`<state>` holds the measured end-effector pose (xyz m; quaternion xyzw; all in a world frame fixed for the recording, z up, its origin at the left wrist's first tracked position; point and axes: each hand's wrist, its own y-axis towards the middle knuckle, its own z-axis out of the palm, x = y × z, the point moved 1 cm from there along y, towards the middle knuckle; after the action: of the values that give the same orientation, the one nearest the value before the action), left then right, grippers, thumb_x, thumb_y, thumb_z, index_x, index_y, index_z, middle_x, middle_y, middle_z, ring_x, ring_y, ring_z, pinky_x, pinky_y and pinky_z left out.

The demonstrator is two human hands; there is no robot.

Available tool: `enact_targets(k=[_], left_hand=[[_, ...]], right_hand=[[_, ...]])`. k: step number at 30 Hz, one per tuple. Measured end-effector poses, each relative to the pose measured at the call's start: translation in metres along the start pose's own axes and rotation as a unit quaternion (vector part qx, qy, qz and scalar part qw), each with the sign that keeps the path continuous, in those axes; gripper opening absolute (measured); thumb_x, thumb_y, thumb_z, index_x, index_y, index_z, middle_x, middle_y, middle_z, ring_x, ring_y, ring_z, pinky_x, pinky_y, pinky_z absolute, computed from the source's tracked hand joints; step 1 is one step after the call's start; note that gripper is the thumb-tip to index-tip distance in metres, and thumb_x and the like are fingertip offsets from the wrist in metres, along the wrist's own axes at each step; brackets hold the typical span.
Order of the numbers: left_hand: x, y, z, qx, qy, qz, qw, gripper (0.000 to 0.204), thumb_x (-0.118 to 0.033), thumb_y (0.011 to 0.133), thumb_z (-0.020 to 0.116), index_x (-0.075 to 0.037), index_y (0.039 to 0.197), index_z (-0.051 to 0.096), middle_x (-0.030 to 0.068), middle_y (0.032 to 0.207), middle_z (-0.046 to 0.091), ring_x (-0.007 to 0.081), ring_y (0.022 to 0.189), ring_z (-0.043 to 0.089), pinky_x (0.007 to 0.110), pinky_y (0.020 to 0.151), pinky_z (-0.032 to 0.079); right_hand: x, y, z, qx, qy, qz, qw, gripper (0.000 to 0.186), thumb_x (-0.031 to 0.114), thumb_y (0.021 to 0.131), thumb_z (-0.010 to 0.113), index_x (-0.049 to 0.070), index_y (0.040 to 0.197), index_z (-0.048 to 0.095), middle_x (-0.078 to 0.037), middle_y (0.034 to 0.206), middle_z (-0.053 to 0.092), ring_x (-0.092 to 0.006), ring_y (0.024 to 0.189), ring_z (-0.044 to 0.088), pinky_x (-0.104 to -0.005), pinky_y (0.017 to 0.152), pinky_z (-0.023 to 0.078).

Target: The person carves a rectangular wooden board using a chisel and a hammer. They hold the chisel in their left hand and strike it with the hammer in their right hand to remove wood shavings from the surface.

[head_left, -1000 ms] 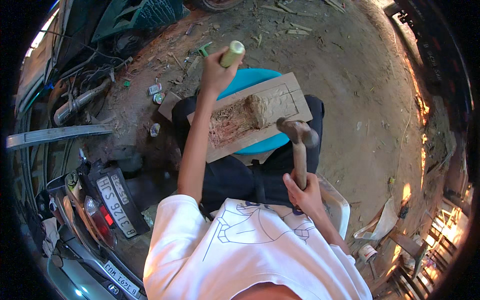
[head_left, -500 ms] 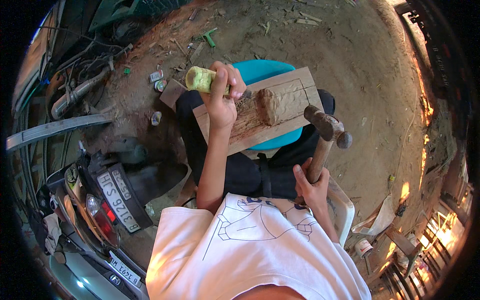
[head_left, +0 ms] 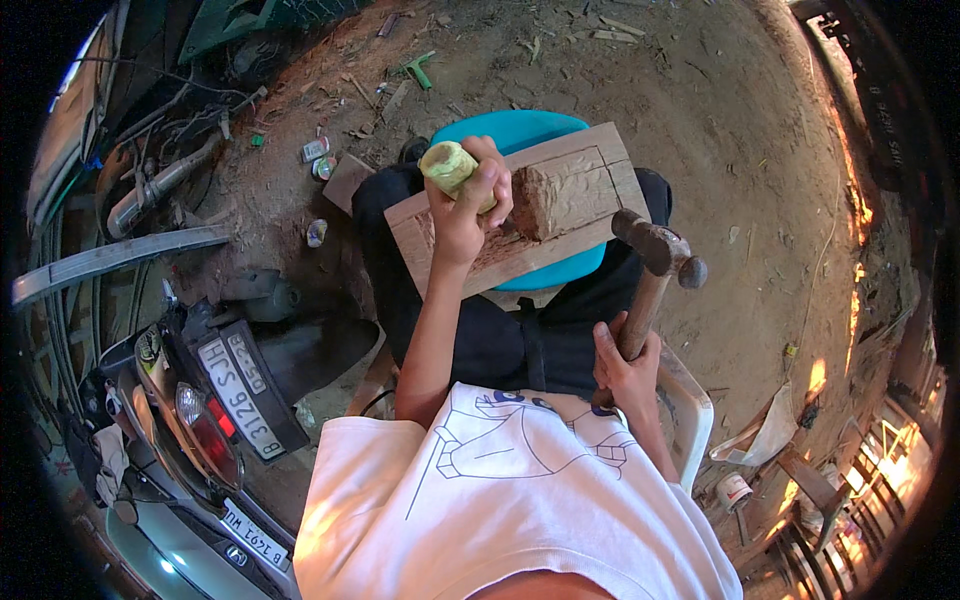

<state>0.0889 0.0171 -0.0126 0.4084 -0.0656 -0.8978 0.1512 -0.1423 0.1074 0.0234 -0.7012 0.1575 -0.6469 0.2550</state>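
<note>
My left hand (head_left: 468, 205) is wrapped round the yellow-green handle (head_left: 449, 168) of a chisel, over the left part of a wooden board. The fingers hide its blade. That board (head_left: 608, 150) lies slanted across a blue stool seat (head_left: 510, 125) between my knees. It bears a raised, rough-carved block (head_left: 570, 200) with pencil lines round it. Low on its wooden handle, my right hand (head_left: 630, 370) grips a ball-peen hammer (head_left: 655, 250). The hammer's metal head is up near the board's right end, apart from the chisel.
Motorcycle parts (head_left: 250, 390) and a curved metal bar (head_left: 120, 262) stand at the left. Wood scraps, crumpled cans (head_left: 316, 150) and a green plastic piece (head_left: 420, 72) lie on the dirt ground. A white chair arm (head_left: 690, 420) is at my right side, a small bucket (head_left: 733, 490) beyond.
My left hand has moved right and slightly down with the chisel, whose handle now stands more upright, closer to the carved block. The hammer has barely shifted.
</note>
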Motion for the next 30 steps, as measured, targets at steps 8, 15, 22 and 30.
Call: enact_targets(k=[8,15,22,30], left_hand=[[0.003,-0.001,0.021,-0.103,0.089,0.038,0.99,0.014,-0.009,0.09,0.057,-0.005,0.078,0.05,0.0047,0.067,0.054,0.0101,0.052,0.048,0.024,0.046,0.039],[0.001,-0.004,0.031,-0.129,0.125,0.086,0.98,0.011,-0.013,0.087,0.051,-0.003,0.087,0.045,0.0147,0.072,0.056,0.0198,0.053,0.053,0.034,0.048,0.046],[-0.004,-0.004,0.04,-0.191,0.152,0.091,0.966,0.015,-0.016,0.088,0.049,-0.006,0.082,0.041,0.0163,0.07,0.058,0.0234,0.049,0.055,0.037,0.044,0.051],[-0.009,-0.01,0.04,-0.196,0.053,0.116,0.972,0.023,-0.015,0.092,0.049,-0.008,0.074,0.037,0.0014,0.044,0.034,0.0125,0.03,0.035,0.027,0.033,0.035]], right_hand=[[-0.007,-0.001,-0.004,0.006,0.027,0.004,1.0,0.025,0.019,0.089,0.061,0.008,0.075,0.043,0.002,0.05,0.04,-0.0061,0.036,0.034,-0.0232,0.034,0.028],[-0.012,0.001,-0.009,0.006,0.052,0.018,0.998,0.03,0.025,0.088,0.063,0.007,0.072,0.046,0.0,0.048,0.044,-0.0082,0.035,0.041,-0.0251,0.033,0.03],[-0.011,0.002,-0.011,0.001,0.045,0.031,0.999,0.032,0.026,0.088,0.063,0.007,0.069,0.045,0.0,0.048,0.044,-0.0084,0.036,0.041,-0.025,0.033,0.031],[-0.014,0.002,-0.01,0.016,0.057,0.047,0.997,0.034,0.028,0.09,0.061,0.007,0.068,0.046,0.001,0.049,0.042,-0.0082,0.036,0.039,-0.0251,0.034,0.03]])
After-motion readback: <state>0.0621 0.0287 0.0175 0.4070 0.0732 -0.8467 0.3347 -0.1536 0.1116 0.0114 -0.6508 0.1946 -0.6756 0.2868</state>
